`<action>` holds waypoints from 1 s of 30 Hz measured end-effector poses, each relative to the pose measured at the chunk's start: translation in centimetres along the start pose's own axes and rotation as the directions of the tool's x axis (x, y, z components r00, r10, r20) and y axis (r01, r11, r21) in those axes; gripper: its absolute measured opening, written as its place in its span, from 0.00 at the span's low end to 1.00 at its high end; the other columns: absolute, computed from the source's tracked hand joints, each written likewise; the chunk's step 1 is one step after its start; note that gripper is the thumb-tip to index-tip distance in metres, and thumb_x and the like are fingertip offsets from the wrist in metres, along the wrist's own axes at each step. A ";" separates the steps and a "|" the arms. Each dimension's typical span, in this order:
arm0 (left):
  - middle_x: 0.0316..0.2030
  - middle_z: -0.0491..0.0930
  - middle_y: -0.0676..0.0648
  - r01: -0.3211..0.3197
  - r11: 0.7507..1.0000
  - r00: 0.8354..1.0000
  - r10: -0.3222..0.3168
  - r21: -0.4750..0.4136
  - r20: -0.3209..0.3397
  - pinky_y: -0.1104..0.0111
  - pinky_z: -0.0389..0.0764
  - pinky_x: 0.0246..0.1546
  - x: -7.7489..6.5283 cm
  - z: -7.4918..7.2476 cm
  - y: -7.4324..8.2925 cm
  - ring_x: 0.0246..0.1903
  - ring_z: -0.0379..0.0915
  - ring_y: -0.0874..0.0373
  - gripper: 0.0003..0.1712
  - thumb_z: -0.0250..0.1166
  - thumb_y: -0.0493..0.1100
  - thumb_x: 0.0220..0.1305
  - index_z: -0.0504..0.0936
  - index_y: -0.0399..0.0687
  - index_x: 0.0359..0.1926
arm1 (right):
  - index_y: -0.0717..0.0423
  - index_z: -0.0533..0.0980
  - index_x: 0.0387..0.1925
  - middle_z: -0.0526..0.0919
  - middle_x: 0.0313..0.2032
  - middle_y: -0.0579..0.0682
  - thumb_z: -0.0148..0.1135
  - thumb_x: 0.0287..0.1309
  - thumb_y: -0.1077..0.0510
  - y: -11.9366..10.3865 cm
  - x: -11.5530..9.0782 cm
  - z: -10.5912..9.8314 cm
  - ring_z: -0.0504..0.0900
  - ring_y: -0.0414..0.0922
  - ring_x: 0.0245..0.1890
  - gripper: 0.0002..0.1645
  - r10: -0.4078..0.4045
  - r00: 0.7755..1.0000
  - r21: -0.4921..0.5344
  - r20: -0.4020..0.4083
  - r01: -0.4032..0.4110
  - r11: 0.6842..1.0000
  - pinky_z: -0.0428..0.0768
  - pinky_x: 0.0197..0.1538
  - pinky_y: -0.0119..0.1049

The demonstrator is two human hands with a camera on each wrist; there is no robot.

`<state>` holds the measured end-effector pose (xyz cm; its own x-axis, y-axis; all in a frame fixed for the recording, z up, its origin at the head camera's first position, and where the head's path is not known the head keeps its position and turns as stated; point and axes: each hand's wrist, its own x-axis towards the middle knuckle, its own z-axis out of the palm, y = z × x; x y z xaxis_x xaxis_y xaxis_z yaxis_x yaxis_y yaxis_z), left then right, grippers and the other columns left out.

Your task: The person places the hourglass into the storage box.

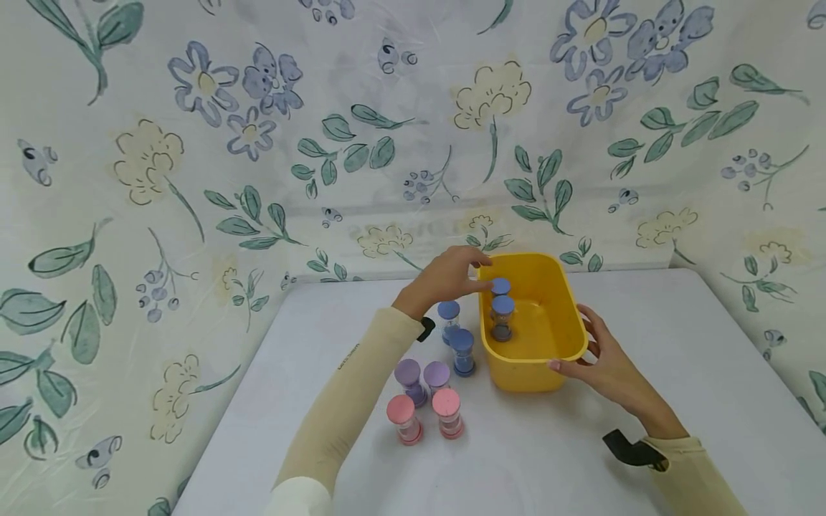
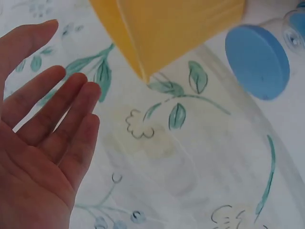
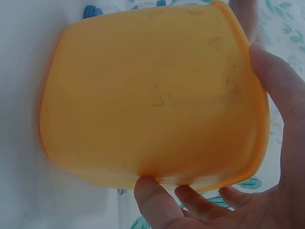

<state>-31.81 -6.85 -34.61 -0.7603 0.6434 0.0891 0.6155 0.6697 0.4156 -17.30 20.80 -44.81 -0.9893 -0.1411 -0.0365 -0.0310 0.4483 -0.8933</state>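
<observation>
A yellow plastic bin stands on the white table, with two blue sand timers inside along its left wall. My right hand grips the bin at its near right corner, thumb over the rim and fingertips against the side wall, as the right wrist view shows. At the bin's far left corner is my left hand, its fingers spread and relaxed. The left wrist view shows that palm holding nothing, beside the bin's edge. Below the left wrist, two more blue sand timers stand outside the bin.
Two purple sand timers stand left of the bin, toward the person. Nearer still are two pink sand timers. A floral cloth hangs behind the white table and along its sides.
</observation>
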 end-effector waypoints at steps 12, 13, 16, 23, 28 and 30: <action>0.56 0.85 0.42 0.043 0.971 0.976 -0.091 -0.235 -0.197 0.51 0.80 0.64 -3.5 -1.5 -3.5 0.57 0.80 0.45 0.26 0.73 0.49 0.65 0.83 0.42 0.61 | 0.46 0.32 0.83 0.46 0.81 0.68 0.75 0.58 0.43 0.1 -0.1 0.0 0.63 0.70 0.74 0.72 0.005 1.000 -0.001 -0.001 -0.005 1.000 0.71 0.68 0.62; 0.56 0.85 0.42 0.051 0.965 0.973 -0.106 -0.258 -0.206 0.51 0.80 0.64 -3.8 -1.4 -3.8 0.57 0.80 0.45 0.26 0.73 0.49 0.65 0.83 0.42 0.61 | 0.46 0.32 0.83 0.46 0.81 0.68 0.75 0.58 0.43 0.1 -0.1 0.0 0.63 0.70 0.74 0.72 0.004 1.000 -0.001 0.001 -0.004 1.000 0.71 0.68 0.62; 0.58 0.84 0.42 0.070 0.948 0.965 -0.143 -0.310 -0.220 0.52 0.81 0.64 -4.5 -1.2 -4.6 0.57 0.81 0.45 0.27 0.73 0.49 0.65 0.82 0.42 0.61 | 0.46 0.32 0.83 0.46 0.81 0.68 0.75 0.59 0.44 0.2 0.0 0.0 0.63 0.70 0.73 0.72 0.003 1.000 0.000 0.003 -0.003 1.000 0.71 0.68 0.63; 0.59 0.84 0.42 0.114 0.916 0.959 -0.203 -0.384 -0.199 0.53 0.81 0.65 -5.8 -0.2 -6.2 0.58 0.82 0.45 0.30 0.73 0.50 0.65 0.80 0.42 0.64 | 0.46 0.32 0.83 0.46 0.81 0.68 0.75 0.58 0.44 0.3 0.0 0.1 0.63 0.70 0.74 0.72 0.001 1.000 0.001 0.004 -0.001 1.000 0.71 0.68 0.63; 0.59 0.84 0.42 0.160 0.903 0.958 -0.240 -0.399 -0.158 0.55 0.80 0.66 -6.3 1.0 -7.3 0.60 0.81 0.47 0.32 0.73 0.50 0.65 0.79 0.43 0.67 | 0.46 0.32 0.83 0.46 0.81 0.68 0.76 0.58 0.45 0.4 0.1 0.1 0.63 0.70 0.74 0.72 -0.003 1.000 0.001 0.006 0.003 1.000 0.71 0.68 0.63; 0.60 0.83 0.41 0.174 0.900 0.960 -0.246 -0.400 -0.135 0.55 0.80 0.66 -6.4 1.5 -7.6 0.60 0.81 0.47 0.33 0.73 0.50 0.65 0.78 0.43 0.67 | 0.46 0.32 0.83 0.46 0.81 0.68 0.76 0.58 0.45 0.4 0.2 0.1 0.63 0.70 0.74 0.72 -0.002 1.000 -0.002 0.006 0.002 1.000 0.71 0.68 0.63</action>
<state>-31.30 -15.52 -39.72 -0.9093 0.4025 0.1056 0.3381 0.5665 0.7515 -17.50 20.83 -45.26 -0.9884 -0.1474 -0.0372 -0.0334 0.4496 -0.8926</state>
